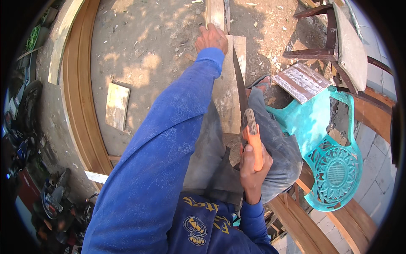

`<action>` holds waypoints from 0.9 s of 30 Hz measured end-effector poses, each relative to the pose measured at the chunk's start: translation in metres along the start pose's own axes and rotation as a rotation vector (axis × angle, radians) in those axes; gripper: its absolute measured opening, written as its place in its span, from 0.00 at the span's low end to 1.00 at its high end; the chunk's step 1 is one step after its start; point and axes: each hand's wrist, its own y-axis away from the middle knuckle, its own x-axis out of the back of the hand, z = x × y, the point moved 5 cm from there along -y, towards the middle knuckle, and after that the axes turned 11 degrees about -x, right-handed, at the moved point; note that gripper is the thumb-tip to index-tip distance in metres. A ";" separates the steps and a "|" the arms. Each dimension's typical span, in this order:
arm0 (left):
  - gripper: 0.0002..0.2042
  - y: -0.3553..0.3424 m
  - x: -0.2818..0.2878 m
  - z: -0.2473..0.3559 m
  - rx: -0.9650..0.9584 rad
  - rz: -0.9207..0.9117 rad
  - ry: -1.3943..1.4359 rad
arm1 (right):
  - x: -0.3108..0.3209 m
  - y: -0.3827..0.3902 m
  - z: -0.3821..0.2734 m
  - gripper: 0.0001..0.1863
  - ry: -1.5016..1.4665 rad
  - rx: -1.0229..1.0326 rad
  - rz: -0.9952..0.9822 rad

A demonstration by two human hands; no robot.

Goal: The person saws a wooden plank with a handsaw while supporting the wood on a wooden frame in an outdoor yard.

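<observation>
Right hand gripping orange-handled saw

Left arm stretched forward, left hand pressed flat, right hand fisted close to body.

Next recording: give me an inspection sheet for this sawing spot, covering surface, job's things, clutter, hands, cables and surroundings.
Surface: bare dirt ground, strewn with sawdust and chips.
Job's things: a pale wooden plank running away from the person; a handsaw with an orange handle, its blade along the plank's right edge.
Clutter: a small offcut board on the dirt; wood scraps around the far end.
Hands: left hand pressed on the plank's far end; right hand gripping the saw handle.
Cables: nothing seen.
Surroundings: a turquoise plastic chair at right, a dark wooden chair behind it, curved wooden frames at left.
</observation>
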 end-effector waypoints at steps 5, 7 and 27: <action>0.20 -0.001 -0.006 0.011 0.002 0.020 0.010 | -0.043 -0.118 -0.020 0.13 -0.104 -0.038 0.033; 0.20 -0.002 -0.004 0.004 0.011 0.025 0.002 | -0.041 -0.093 -0.011 0.14 -0.082 -0.032 0.021; 0.20 -0.002 0.005 -0.004 0.039 0.011 -0.028 | 0.002 0.030 0.009 0.18 -0.014 -0.077 -0.020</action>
